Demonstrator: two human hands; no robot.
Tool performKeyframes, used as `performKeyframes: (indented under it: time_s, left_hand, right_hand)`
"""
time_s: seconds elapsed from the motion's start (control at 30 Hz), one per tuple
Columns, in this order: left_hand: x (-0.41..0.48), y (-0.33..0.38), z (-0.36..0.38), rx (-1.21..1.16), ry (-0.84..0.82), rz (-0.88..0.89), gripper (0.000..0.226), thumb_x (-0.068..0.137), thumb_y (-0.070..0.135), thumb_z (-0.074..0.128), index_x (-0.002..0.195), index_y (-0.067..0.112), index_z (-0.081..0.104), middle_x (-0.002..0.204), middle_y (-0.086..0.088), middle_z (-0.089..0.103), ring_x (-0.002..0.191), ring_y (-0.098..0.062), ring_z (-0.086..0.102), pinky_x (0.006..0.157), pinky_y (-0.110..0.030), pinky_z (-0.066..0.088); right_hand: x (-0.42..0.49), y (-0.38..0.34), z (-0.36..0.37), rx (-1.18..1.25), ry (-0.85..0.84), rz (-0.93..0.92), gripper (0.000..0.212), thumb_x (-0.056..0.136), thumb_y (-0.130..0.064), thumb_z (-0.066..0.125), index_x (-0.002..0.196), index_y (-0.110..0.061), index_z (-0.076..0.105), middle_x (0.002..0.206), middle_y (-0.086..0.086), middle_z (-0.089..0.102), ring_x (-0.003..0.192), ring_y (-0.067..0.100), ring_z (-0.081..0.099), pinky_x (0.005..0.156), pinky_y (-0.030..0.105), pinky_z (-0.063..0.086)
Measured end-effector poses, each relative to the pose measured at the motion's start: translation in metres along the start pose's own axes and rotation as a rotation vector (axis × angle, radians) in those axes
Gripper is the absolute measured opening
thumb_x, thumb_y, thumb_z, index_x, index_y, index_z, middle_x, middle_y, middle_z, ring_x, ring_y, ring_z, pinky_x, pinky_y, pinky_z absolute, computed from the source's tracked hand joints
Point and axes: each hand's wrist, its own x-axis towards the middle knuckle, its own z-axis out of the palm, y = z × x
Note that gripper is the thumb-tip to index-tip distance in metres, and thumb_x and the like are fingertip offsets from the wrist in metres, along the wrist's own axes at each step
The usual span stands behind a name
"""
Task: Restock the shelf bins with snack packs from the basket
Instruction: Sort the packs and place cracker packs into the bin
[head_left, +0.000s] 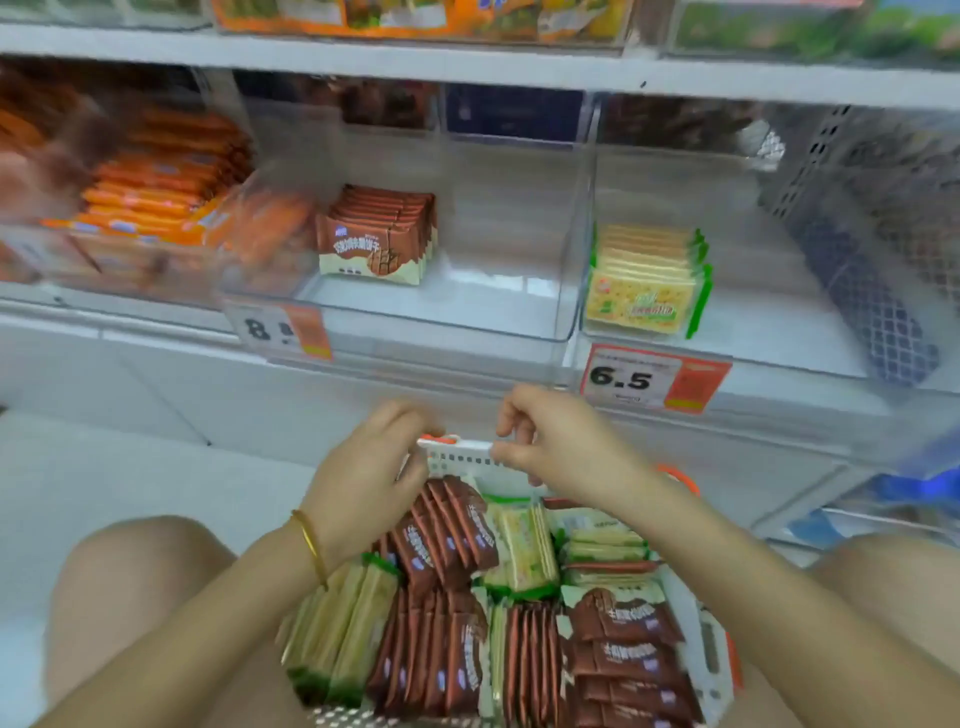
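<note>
The basket (460, 447) sits between the person's knees, packed with brown snack packs (447, 530) and green-edged cracker packs (522, 551). The left hand (371, 467) and right hand (550, 441) each grip its far rim with curled fingers. On the shelf above, the middle bin (467, 325) and right bin (779, 343) each hold one short row of matching packs.

A: What is the basket (457, 446) made of?
B: White plastic, rather matt, with small holes in its wall. The brown packs (452, 525) inside it are of glossy film.
A: And above the basket?
B: The bins (441, 325) are clear plastic, smooth and shining. The price tag (654, 376) looks like printed paper.
A: The bracelet (311, 545) left of the basket?
B: Polished gold-coloured metal.
</note>
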Motion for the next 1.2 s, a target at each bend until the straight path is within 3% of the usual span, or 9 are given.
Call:
performKeyframes:
  time_s: [0.17, 0.3, 0.4, 0.47, 0.6, 0.73, 0.83, 1.0, 1.2]
  left_hand:
    - [-0.046, -0.032, 0.021, 0.115, -0.204, -0.157, 0.031, 0.091, 0.015, 0.048, 0.120, 0.013, 0.059, 0.134, -0.002, 0.043, 0.120, -0.018, 0.048, 0.096, -0.017, 0.030]
    - [-0.060, -0.044, 0.029, 0.133, -0.266, -0.240, 0.027, 0.089, 0.008, 0.048, 0.113, 0.012, 0.061, 0.124, -0.004, 0.048, 0.114, -0.023, 0.051, 0.097, -0.033, 0.039]
    - [-0.057, -0.047, 0.032, 0.122, -0.241, -0.298, 0.028, 0.089, 0.006, 0.046, 0.113, 0.010, 0.060, 0.119, -0.006, 0.048, 0.107, -0.026, 0.053, 0.091, -0.039, 0.043]
    - [-0.055, -0.048, 0.033, 0.134, -0.247, -0.328, 0.029, 0.090, 0.007, 0.045, 0.116, 0.011, 0.058, 0.121, -0.005, 0.047, 0.108, -0.025, 0.052, 0.091, -0.039, 0.043]
    - [-0.057, -0.052, 0.036, 0.153, -0.271, -0.348, 0.030, 0.092, 0.008, 0.043, 0.118, 0.010, 0.057, 0.123, -0.006, 0.045, 0.107, -0.026, 0.052, 0.091, -0.038, 0.044]
    - [-0.055, -0.048, 0.036, 0.160, -0.284, -0.368, 0.031, 0.091, 0.009, 0.043, 0.120, 0.011, 0.055, 0.123, -0.006, 0.044, 0.110, -0.025, 0.050, 0.092, -0.039, 0.044]
    - [-0.054, -0.049, 0.037, 0.180, -0.310, -0.366, 0.032, 0.090, 0.007, 0.042, 0.120, 0.010, 0.053, 0.124, -0.007, 0.043, 0.110, -0.026, 0.049, 0.091, -0.040, 0.045]
    - [-0.053, -0.049, 0.035, 0.182, -0.302, -0.381, 0.034, 0.091, 0.007, 0.041, 0.123, 0.011, 0.052, 0.125, -0.007, 0.043, 0.111, -0.025, 0.048, 0.090, -0.038, 0.045]
    - [-0.058, -0.050, 0.029, 0.107, -0.272, -0.404, 0.028, 0.094, 0.014, 0.044, 0.120, 0.012, 0.055, 0.123, -0.006, 0.046, 0.106, -0.024, 0.051, 0.091, -0.037, 0.043]
  right_hand:
    - [0.010, 0.034, 0.131, -0.042, -0.404, 0.035, 0.016, 0.088, -0.018, 0.065, 0.102, -0.015, 0.058, 0.099, 0.005, 0.062, 0.089, 0.023, 0.060, 0.074, 0.031, 0.046]
    - [0.012, 0.041, 0.192, -0.080, -0.384, -0.029, 0.035, 0.088, -0.014, 0.062, 0.123, -0.013, 0.054, 0.121, 0.007, 0.055, 0.109, 0.024, 0.055, 0.086, 0.030, 0.043]
    - [0.021, 0.033, 0.223, 0.052, -0.361, -0.085, 0.066, 0.088, -0.012, 0.062, 0.146, -0.018, 0.032, 0.145, 0.005, 0.037, 0.117, 0.026, 0.052, 0.091, 0.031, 0.042]
    - [0.026, 0.030, 0.240, 0.035, -0.403, -0.110, 0.078, 0.087, -0.014, 0.065, 0.150, -0.021, 0.019, 0.151, 0.005, 0.030, 0.122, 0.029, 0.050, 0.093, 0.036, 0.043]
    - [0.027, 0.027, 0.258, -0.090, -0.384, -0.076, 0.080, 0.083, -0.019, 0.071, 0.144, -0.014, 0.021, 0.142, 0.012, 0.037, 0.117, 0.034, 0.052, 0.091, 0.046, 0.047]
    - [0.027, 0.035, 0.268, -0.105, -0.359, -0.077, 0.082, 0.080, -0.022, 0.073, 0.144, -0.016, 0.022, 0.138, 0.013, 0.036, 0.108, 0.034, 0.055, 0.086, 0.046, 0.049]
    - [0.029, 0.038, 0.271, -0.107, -0.351, -0.122, 0.075, 0.078, -0.024, 0.075, 0.138, -0.014, 0.031, 0.136, 0.011, 0.035, 0.104, 0.033, 0.055, 0.083, 0.045, 0.050]
    - [0.032, 0.039, 0.269, 0.023, -0.398, -0.115, 0.063, 0.078, -0.023, 0.075, 0.129, -0.015, 0.038, 0.121, 0.009, 0.054, 0.104, 0.027, 0.055, 0.088, 0.043, 0.047]
    - [0.028, 0.023, 0.222, -0.028, -0.340, -0.297, 0.030, 0.080, -0.029, 0.073, 0.101, -0.013, 0.060, 0.104, 0.003, 0.053, 0.092, 0.020, 0.052, 0.078, 0.036, 0.045]
